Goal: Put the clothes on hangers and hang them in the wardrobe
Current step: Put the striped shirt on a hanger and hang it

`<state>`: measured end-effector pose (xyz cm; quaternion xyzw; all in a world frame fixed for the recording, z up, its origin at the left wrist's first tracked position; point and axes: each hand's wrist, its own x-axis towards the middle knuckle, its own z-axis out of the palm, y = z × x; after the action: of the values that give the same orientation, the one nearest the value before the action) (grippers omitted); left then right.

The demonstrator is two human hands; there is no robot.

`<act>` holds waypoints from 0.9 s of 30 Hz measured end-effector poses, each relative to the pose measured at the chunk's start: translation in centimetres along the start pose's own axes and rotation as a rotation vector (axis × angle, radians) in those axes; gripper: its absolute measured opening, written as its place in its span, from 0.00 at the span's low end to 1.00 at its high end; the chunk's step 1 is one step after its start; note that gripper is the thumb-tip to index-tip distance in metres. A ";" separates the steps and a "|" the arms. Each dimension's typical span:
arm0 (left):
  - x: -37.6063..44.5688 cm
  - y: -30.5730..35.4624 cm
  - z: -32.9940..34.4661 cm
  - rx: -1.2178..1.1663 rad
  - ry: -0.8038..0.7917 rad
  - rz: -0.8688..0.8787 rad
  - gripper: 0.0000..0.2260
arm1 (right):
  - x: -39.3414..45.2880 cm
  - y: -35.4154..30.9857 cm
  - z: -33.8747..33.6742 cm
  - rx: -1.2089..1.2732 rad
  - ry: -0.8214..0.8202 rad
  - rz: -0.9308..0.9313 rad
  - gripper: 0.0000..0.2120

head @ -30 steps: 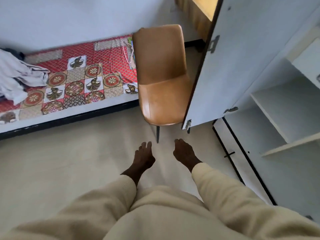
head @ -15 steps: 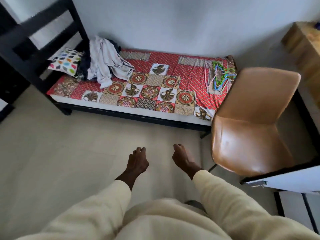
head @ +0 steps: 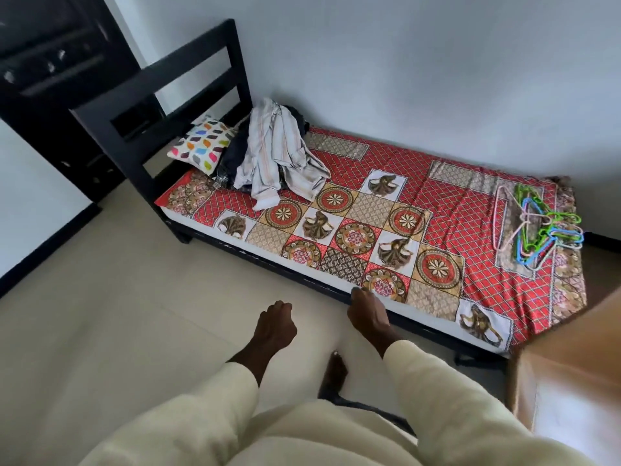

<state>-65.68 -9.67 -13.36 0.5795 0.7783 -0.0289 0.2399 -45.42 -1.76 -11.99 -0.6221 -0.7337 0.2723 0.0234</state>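
A heap of clothes [head: 279, 159], a pale striped shirt over darker garments, lies at the head end of the bed [head: 447, 203]. Several coloured plastic hangers [head: 537, 223] lie in a bunch at the foot end. My left hand [head: 274, 326] hangs over the floor with its fingers loosely curled and holds nothing. My right hand [head: 368, 312] is beside it near the bed's front edge, also loosely curled and holding nothing. Both hands are well short of the clothes and the hangers. The wardrobe is out of view.
A patterned pillow [head: 201, 146] leans by the black headboard [head: 161, 105]. A tan chair [head: 571, 364] stands at the right edge, close to the bed's foot. Pale floor [head: 117, 314] stretches to the left. My bare foot [head: 336, 368] shows below my hands.
My view has swung left from the open wardrobe and chair to the whole bed. The clothes heap and hangers have come into view. Both hands stay in front of me, holding nothing.
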 end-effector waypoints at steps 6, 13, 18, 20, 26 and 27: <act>12.2 -2.0 -8.7 -0.069 0.091 -0.104 0.18 | 13.6 -4.7 -4.7 0.030 0.005 -0.074 0.08; 26.4 -4.2 -15.9 -0.067 0.044 -0.107 0.19 | 27.3 -10.2 -7.5 0.036 -0.035 -0.063 0.17; 39.7 -6.9 -19.9 -0.053 -0.045 -0.059 0.21 | 38.2 -14.4 -8.1 0.105 -0.001 0.022 0.28; 45.9 -8.5 -21.6 -0.050 -0.082 -0.047 0.22 | 43.2 -16.2 -8.2 0.086 0.007 0.082 0.31; 64.8 -13.1 -27.2 -0.206 -0.145 -0.102 0.21 | 58.9 -22.7 -8.2 0.003 -0.064 0.148 0.22; 68.1 -13.9 -28.1 -0.272 -0.140 -0.136 0.21 | 61.7 -23.9 -7.9 0.029 -0.056 0.160 0.25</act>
<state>-102.48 55.35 -19.44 0.4845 0.7938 0.0203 0.3671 -77.85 56.37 -13.79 -0.6705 -0.6780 0.3011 -0.0097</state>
